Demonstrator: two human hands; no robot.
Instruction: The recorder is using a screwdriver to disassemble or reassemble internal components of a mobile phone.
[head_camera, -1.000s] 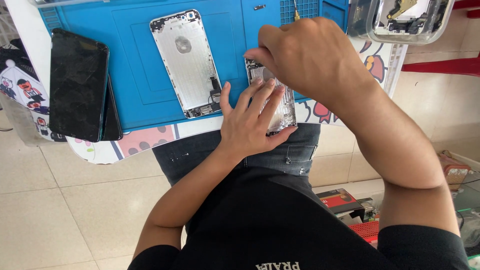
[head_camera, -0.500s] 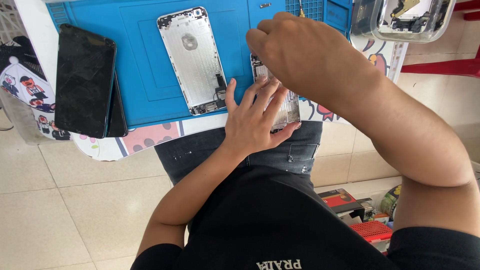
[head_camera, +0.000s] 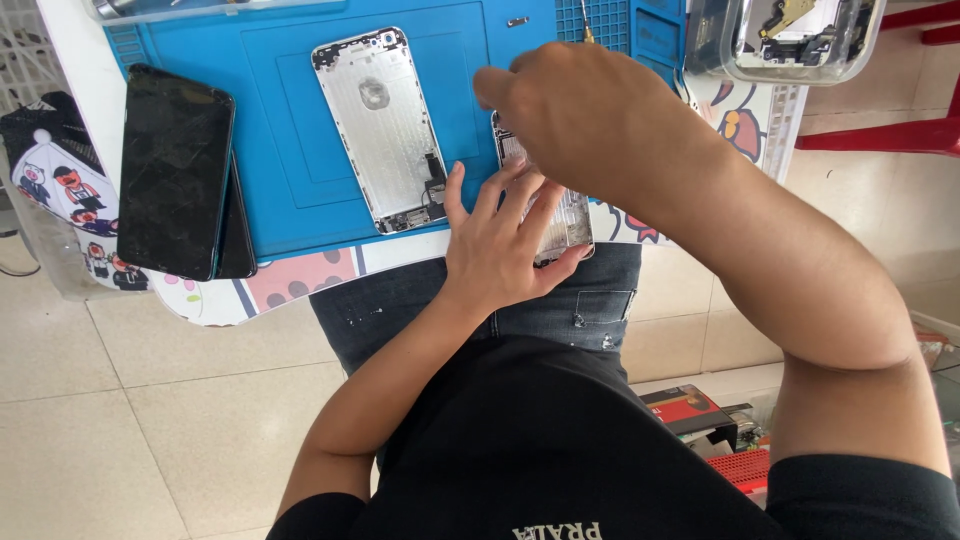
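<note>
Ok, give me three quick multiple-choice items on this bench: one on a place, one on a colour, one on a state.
1. Where does the empty silver phone housing lie?
A. on the work mat
B. on the floor
C. in the clear tub

2. What colour is the mat?
A. red
B. blue
C. green

3. How does the left hand rest?
A. clenched in a fist
B. fingers spread over the phone frame
C. off the table

Key: 1 A, the housing sits flat on the mat; 2 B, the mat is plainly blue; 3 B, its fingers fan across the frame under the right hand.

Bright, even daylight; sharp focus
</note>
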